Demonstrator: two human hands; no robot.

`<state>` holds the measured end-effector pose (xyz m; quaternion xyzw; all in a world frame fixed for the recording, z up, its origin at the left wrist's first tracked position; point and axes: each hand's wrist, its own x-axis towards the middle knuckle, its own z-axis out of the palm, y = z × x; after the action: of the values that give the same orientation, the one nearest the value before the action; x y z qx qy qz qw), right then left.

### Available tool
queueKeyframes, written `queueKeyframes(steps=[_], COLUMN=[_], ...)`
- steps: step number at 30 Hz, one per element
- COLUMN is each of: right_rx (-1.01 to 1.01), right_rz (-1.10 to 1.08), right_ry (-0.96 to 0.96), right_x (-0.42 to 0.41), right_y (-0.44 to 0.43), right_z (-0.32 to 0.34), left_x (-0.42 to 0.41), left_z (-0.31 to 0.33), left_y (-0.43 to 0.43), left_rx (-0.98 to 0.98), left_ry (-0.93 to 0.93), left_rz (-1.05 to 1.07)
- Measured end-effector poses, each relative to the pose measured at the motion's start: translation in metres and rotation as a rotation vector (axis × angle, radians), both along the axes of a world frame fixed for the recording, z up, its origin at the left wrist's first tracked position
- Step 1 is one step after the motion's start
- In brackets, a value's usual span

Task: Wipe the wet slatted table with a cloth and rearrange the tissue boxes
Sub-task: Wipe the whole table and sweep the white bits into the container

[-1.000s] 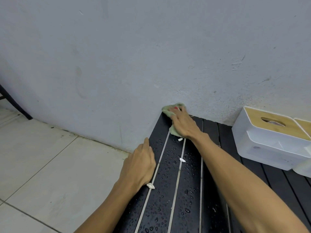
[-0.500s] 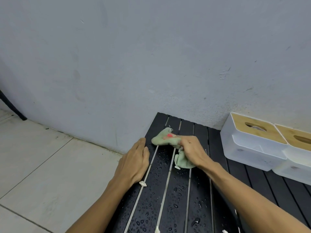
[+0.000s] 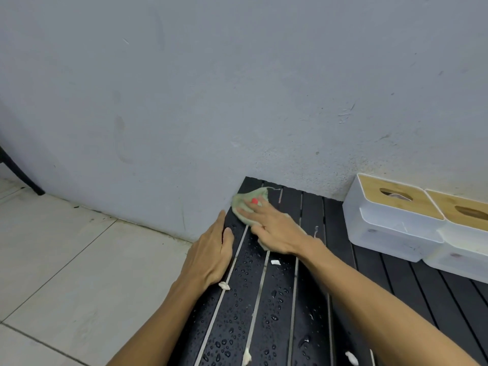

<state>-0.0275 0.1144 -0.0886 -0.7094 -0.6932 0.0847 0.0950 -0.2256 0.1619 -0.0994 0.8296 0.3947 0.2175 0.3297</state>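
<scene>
A black slatted table [image 3: 266,307] beaded with water drops stands against a grey wall. My right hand [image 3: 274,225] presses a pale green cloth [image 3: 245,204] flat on the slats near the table's far left corner. Flat on the table's left edge rests my left hand [image 3: 211,257], fingers together, holding nothing. Two white tissue boxes with wooden lids stand at the right against the wall: one box [image 3: 390,220] nearer the cloth, the second box [image 3: 467,233] beside it and partly cut off by the frame.
Small white scraps of wet tissue [image 3: 276,262] lie scattered on the slats. A pale tiled floor [image 3: 66,260] lies left of the table. A dark chair leg [image 3: 21,175] leans at the far left by the wall.
My right hand has pushed the cloth back from the middle slats toward the far left corner and flattened it. My left hand stays on the table edge.
</scene>
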Motion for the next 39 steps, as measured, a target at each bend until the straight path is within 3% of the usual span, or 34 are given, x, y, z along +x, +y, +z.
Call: queueKeyframes(steps=[5, 9, 11, 14, 18, 20, 27, 30, 39], right_rx=[0.019, 0.267, 0.400, 0.427, 0.006, -0.019, 0.036, 0.036, -0.019], right_rz=[0.105, -0.277, -0.424, -0.497, -0.394, -0.319, 0.182, 0.301, -0.104], right_ry=[0.346, 0.751, 0.828, 0.634, 0.306, 0.100, 0.050, 0.029, 0.094], right_x=[-0.023, -0.018, -0.011, 0.001, -0.006, -0.017, -0.038, -0.036, 0.015], right_y=[-0.055, -0.074, -0.070, -0.041, 0.003, 0.012, -0.034, -0.042, 0.065], right_z=[0.001, 0.013, 0.031, 0.045, 0.016, 0.004, -0.009, -0.009, -0.008], left_x=[-0.006, -0.015, -0.020, -0.026, -0.030, -0.031, -0.031, -0.029, -0.028], left_z=[0.005, 0.008, 0.009, 0.006, 0.003, 0.002, 0.003, 0.003, 0.004], left_y=[-0.002, -0.004, -0.008, -0.012, -0.017, -0.018, -0.023, -0.022, -0.024], left_rx=[-0.085, -0.242, -0.298, -0.294, -0.254, -0.240, -0.136, -0.119, -0.134], left_ry=[-0.088, -0.143, -0.160, -0.123, -0.080, -0.075, -0.086, -0.093, -0.109], left_rz=[-0.013, -0.023, -0.030, -0.051, -0.058, -0.060, 0.000, 0.025, 0.013])
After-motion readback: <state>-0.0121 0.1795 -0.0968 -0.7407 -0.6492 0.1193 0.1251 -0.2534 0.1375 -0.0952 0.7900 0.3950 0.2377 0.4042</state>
